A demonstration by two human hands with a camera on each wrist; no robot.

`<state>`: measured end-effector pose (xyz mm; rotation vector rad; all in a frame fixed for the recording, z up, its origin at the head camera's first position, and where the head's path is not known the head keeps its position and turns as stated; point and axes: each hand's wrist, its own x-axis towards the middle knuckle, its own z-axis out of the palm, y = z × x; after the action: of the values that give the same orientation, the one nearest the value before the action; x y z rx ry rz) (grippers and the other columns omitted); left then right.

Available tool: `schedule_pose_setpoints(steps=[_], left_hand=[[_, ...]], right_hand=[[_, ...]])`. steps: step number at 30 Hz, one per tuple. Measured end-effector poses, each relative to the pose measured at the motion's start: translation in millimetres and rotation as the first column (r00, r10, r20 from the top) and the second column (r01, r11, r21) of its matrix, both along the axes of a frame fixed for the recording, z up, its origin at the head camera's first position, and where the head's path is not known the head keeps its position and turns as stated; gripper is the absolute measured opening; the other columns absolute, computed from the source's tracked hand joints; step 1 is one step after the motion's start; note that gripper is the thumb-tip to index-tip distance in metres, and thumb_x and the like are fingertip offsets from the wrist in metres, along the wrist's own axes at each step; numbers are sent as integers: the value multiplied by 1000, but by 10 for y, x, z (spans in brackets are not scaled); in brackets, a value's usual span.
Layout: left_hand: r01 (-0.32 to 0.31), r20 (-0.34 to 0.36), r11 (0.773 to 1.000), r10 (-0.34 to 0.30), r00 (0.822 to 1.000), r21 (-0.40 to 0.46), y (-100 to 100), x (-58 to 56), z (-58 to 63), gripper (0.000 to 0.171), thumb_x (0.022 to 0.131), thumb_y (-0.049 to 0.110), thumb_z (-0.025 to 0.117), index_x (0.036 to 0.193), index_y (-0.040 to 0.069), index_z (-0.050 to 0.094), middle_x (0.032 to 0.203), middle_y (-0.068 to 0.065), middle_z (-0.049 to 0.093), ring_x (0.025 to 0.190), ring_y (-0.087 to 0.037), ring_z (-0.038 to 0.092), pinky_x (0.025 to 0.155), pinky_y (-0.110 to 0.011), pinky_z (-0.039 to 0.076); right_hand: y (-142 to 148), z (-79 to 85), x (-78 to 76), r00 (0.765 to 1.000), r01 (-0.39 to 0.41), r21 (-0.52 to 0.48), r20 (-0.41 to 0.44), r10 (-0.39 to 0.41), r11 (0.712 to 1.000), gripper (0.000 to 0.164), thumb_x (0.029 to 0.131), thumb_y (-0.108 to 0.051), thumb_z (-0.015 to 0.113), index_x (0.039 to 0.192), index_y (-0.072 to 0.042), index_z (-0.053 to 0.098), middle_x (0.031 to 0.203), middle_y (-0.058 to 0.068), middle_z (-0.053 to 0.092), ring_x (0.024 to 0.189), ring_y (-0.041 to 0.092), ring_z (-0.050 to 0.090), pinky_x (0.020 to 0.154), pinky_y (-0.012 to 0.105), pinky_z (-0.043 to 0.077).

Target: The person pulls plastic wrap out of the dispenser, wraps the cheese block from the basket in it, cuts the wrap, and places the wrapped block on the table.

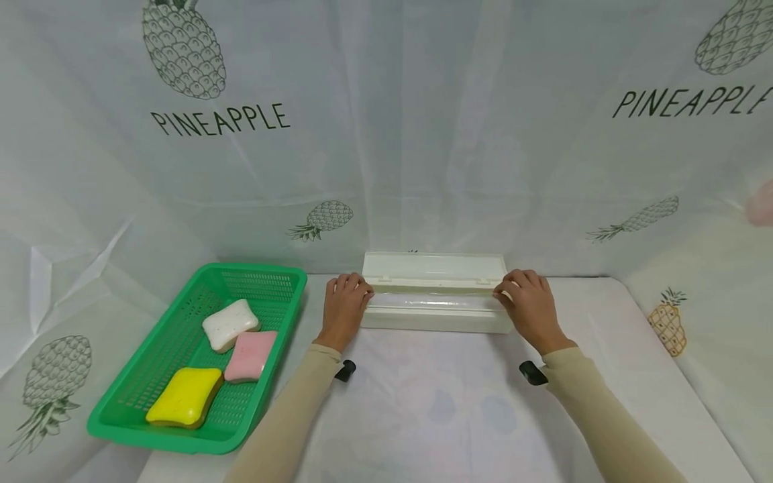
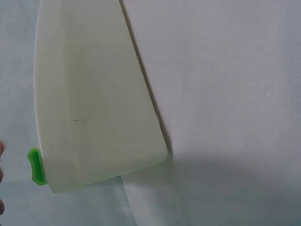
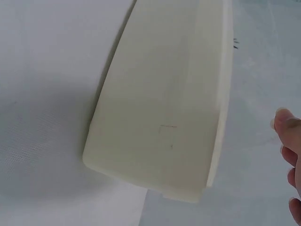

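A long cream dispenser box (image 1: 436, 319) lies across the back of the table with its lid (image 1: 435, 267) tipped up and a clear roll (image 1: 431, 302) showing inside. My left hand (image 1: 349, 300) curls round the box's left end, and my right hand (image 1: 525, 296) curls round its right end. In the left wrist view the box (image 2: 94, 94) fills the left side, with a small green tab (image 2: 34, 165) at its end. The right wrist view shows the box's other end (image 3: 160, 108) and my fingertips (image 3: 288, 126) beside it.
A green mesh basket (image 1: 181, 439) stands at the left, holding a white pad (image 1: 231, 324), a pink pad (image 1: 250, 355) and a yellow pad (image 1: 184, 396). A white cloth (image 1: 435, 409) covers the table. Pineapple-printed sheeting hangs close behind and on both sides.
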<state>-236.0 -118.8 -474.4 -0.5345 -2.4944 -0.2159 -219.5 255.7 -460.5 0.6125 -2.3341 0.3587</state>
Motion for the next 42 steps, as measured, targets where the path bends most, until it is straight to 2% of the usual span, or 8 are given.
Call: schedule_pose_setpoints(steps=[10,21,32,38,42], left_hand=[[-33,-51,999,33,998,2,-19,55,65,8,86,28,65,89,22,68,100,3,53,99,-20,45,89,-41,32],[-11,-86,998,17,996,69,-28,123,171,8,85,28,66,87,20,68,99,3,53,99,-21,47,89,-42,32],[3,-99,992,9,995,125,-40,217,261,11,86,29,64,86,19,67,100,2,53,101,-21,46,90,-43,31],[39,-155,986,-14,988,163,-43,275,346,7,83,24,69,84,17,68,99,1,54,99,-22,47,89,-44,31],[49,-178,986,-20,984,160,-45,303,417,7,82,23,70,84,17,67,100,0,54,100,-22,46,89,-44,31]], right_hand=[[19,89,82,1000,10,-26,-17,-10,1000,13,71,-12,78,77,-9,67,94,9,57,94,34,47,80,49,33],[25,195,169,1000,21,-56,-21,-23,998,14,70,-10,79,77,-10,68,95,9,56,97,35,46,83,51,30],[-3,336,310,998,18,-92,-50,-23,996,14,68,-6,80,77,-9,68,95,10,56,97,37,45,81,52,29],[-5,418,395,998,23,-90,-58,-29,996,16,67,-4,80,77,-7,68,96,11,55,98,37,44,81,52,28],[3,493,446,998,26,-82,-51,-31,996,14,70,-6,79,79,-7,69,99,12,55,98,38,43,83,53,27]])
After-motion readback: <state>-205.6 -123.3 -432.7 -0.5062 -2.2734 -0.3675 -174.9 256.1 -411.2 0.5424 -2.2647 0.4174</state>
